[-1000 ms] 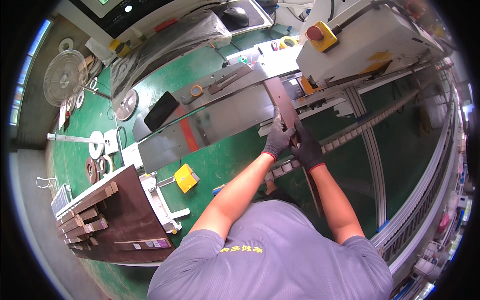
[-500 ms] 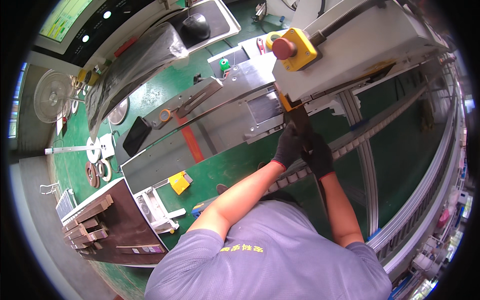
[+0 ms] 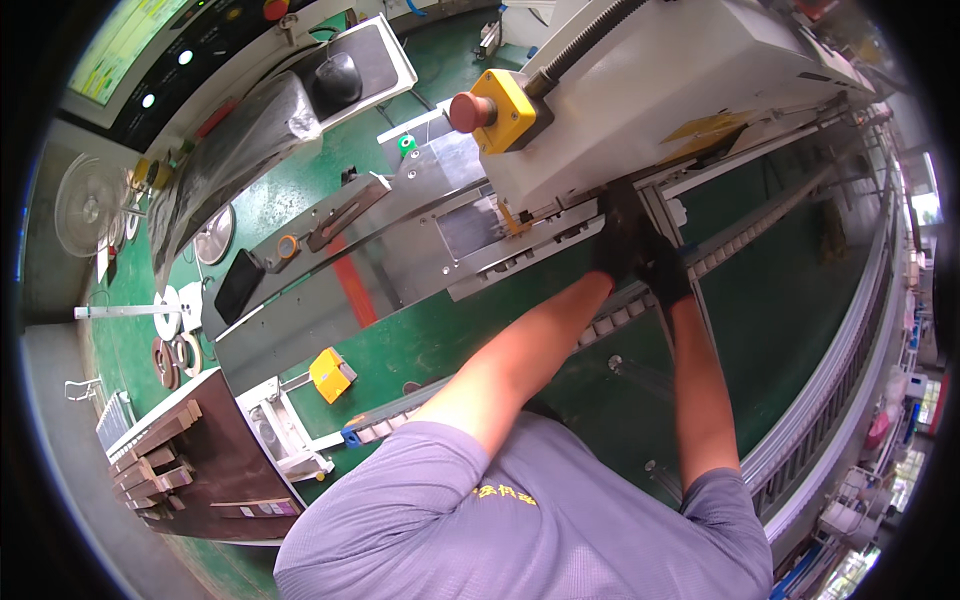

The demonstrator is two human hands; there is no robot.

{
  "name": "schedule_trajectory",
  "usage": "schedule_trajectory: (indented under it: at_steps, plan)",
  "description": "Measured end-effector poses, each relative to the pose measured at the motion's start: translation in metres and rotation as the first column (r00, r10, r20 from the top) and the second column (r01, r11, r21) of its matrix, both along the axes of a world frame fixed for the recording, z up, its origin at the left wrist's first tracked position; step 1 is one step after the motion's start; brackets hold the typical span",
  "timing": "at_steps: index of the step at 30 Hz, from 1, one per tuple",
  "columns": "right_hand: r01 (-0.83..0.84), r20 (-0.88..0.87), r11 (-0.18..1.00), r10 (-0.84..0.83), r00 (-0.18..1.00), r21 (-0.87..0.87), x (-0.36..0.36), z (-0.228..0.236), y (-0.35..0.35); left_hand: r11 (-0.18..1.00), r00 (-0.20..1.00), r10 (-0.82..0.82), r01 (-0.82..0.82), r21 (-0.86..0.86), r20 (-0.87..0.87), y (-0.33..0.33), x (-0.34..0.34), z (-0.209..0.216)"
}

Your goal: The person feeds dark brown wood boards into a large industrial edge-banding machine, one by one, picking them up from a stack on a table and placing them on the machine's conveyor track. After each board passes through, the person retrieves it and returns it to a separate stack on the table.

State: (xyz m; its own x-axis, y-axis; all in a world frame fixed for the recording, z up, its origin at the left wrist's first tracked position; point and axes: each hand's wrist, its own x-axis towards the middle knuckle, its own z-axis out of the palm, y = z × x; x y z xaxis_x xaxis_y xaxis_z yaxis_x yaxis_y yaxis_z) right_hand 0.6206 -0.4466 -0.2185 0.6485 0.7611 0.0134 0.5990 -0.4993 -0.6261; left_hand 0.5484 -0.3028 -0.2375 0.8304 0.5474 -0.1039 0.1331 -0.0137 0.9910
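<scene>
My left hand, in a black glove with a red cuff edge, is closed on a dark brown board at the front edge of a large white machine. Close beside it, also gloved in black, my right hand grips the near end of the same board. Glove and board are nearly the same dark tone, so single fingers are hard to make out. The board's far end lies against the machine's lower edge, next to a metal guide rail.
A yellow box with a red push button juts from the machine. The long grey machine bed runs to the left. A roller conveyor rail passes beside my right hand. Brown strips lie on a table at the lower left.
Both hands and the board have moved right along the machine's edge, away from the dark plate in the bed. The view has shifted rightward too.
</scene>
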Motion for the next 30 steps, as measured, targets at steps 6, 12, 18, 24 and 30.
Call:
schedule_trajectory:
  at_steps: [6, 12, 18, 24, 30]
  plan:
    - [0.186, 0.582, 0.967, -0.051, 0.811, -0.175, 0.008, -0.022, 0.004, 0.582, 0.917, -0.369, 0.355, 0.732, -0.151, 0.072, -0.052, -0.001]
    - [0.251, 0.630, 0.925, -0.016, 0.777, -0.286, -0.116, -0.033, 0.010, 0.639, 0.758, 0.555, -0.653, 0.407, 0.344, 0.167, -0.395, 0.055]
    - [-0.357, 0.416, 0.934, 0.335, 0.846, -0.025, -0.231, -0.039, 0.089, -0.213, -0.377, 0.917, -0.192, 0.958, 0.128, 0.182, -0.840, -0.051]
    - [-0.738, 0.012, 0.670, 0.741, 0.672, -0.078, -0.464, 0.053, 0.232, -0.041, -0.623, 0.503, -0.710, 0.703, -0.599, 0.127, -0.963, -0.055]
    - [-0.951, -0.202, 0.306, 0.930, 0.307, -0.034, -0.642, 0.039, 0.326, -0.322, -0.539, 0.684, -0.828, 0.460, -0.491, 0.081, -0.893, -0.074]
